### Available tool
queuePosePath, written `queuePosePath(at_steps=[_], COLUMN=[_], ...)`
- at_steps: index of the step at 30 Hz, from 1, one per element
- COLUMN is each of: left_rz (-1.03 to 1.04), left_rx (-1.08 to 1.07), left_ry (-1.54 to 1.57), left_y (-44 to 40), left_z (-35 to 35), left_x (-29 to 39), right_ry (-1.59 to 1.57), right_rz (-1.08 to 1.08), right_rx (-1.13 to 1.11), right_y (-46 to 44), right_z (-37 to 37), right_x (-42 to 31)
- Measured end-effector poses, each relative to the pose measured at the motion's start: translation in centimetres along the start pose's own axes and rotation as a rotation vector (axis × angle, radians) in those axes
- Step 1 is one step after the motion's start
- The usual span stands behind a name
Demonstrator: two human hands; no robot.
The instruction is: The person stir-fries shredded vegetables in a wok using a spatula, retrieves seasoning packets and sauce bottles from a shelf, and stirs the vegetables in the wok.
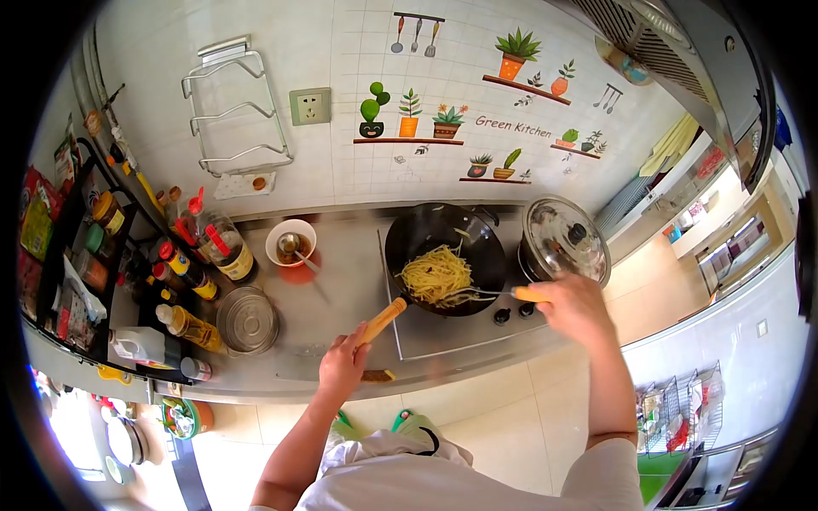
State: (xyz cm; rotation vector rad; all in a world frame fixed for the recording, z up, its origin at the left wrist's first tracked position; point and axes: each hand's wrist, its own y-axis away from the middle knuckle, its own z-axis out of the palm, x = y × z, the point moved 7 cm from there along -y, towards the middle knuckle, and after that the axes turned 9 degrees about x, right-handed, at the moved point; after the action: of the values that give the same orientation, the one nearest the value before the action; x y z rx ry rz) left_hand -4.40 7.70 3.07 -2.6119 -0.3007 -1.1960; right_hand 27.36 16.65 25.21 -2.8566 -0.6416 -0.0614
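Note:
A black wok (487, 255) stands on the stove with a heap of pale yellow shreds (436, 274) in it, some dark bits among them. My left hand (342, 364) is closed around the wok's wooden handle (383, 320), at the near left of the pan. In my right hand (573, 308) is the wooden grip of a spatula (486, 292). Its metal end reaches into the near side of the shreds, and its tip is partly hidden by them. Just beyond my right hand sits a pot with a shiny metal lid (562, 234).
Left of the stove are a white bowl (291, 230) with a ladle in it and a metal strainer-like pan (247, 320). Several sauce bottles (230, 251) crowd the counter beside a black rack (94, 281). A range hood (673, 43) overhangs at upper right.

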Motion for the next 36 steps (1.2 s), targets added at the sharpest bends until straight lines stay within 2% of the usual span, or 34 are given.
queuePosePath(at_steps=[4, 7, 11, 14, 16, 17, 19, 22, 23, 25, 27, 29, 31, 33, 34, 36], left_rz=[0.015, 0.023, 0.022, 0.010, -0.007, -0.020, -0.022, -0.036, -0.055, -0.044, -0.035, -0.038, -0.027, -0.016, -0.017, -0.018], left_rx=[0.006, 0.013, 0.025, 0.031, 0.026, 0.012, 0.018, 0.009, -0.004, 0.007, 0.012, 0.026, 0.034, 0.046, 0.046, 0.048], left_ry=[0.000, -0.019, -0.016, -0.046, -0.060, -0.072, -0.071, -0.059, -0.055, -0.061, -0.066, -0.039, -0.027, -0.016, -0.020, -0.025], left_y=[0.0, 0.0, 0.1, 0.1, 0.1, 0.2, 0.2, 0.0, 0.0, -0.1, 0.0, 0.1, 0.1, 0.0, 0.0, 0.0], left_z=[-0.1, 0.0, 0.2, 0.3, 0.3, 0.3, 0.1, 0.0, 0.0, -0.2, -0.2, -0.1, 0.0, -0.1, -0.1, -0.1], left_x=[0.0, -0.3, -0.4, -0.5, -0.6, -0.6, -0.5, -0.2, -0.3, -0.2, -0.1, -0.2, -0.3, -0.3, -0.3, -0.3], right_ry=[0.042, 0.027, 0.106, 0.185, 0.086, 0.083, -0.233, -0.423, -0.425, -0.590, -0.575, -0.608, -0.544, -0.355, -0.355, -0.148], right_rz=[-0.010, 0.090, 0.319, 0.315, 0.472, 0.465, 0.623, 0.673, 0.673, 0.448, 0.426, 0.303, 0.344, 0.175, 0.173, 0.226], right_rx=[0.055, 0.094, -0.016, -0.070, -0.329, -0.328, -0.493, -0.506, -0.504, -0.416, -0.402, -0.198, -0.218, -0.020, -0.021, -0.067], right_y=[-2.4, -3.7, -5.0, -7.5, -8.5, -9.3, -9.8, -9.5, -9.1, -9.5, -8.6, -8.0, -7.0, -6.9, -7.0, -7.6], right_z=[3.7, 3.7, 0.5, 0.7, 2.1, 3.8, 10.7, 14.0, 14.2, 13.8, 12.5, 9.0, 6.6, 4.3, 4.0, 3.9], right_x=[-0.8, 0.1, 3.5, 6.5, 8.5, 10.3, 14.3, 13.0, 12.8, 10.8, 10.9, 10.7, 10.4, 10.4, 10.1, 9.7])
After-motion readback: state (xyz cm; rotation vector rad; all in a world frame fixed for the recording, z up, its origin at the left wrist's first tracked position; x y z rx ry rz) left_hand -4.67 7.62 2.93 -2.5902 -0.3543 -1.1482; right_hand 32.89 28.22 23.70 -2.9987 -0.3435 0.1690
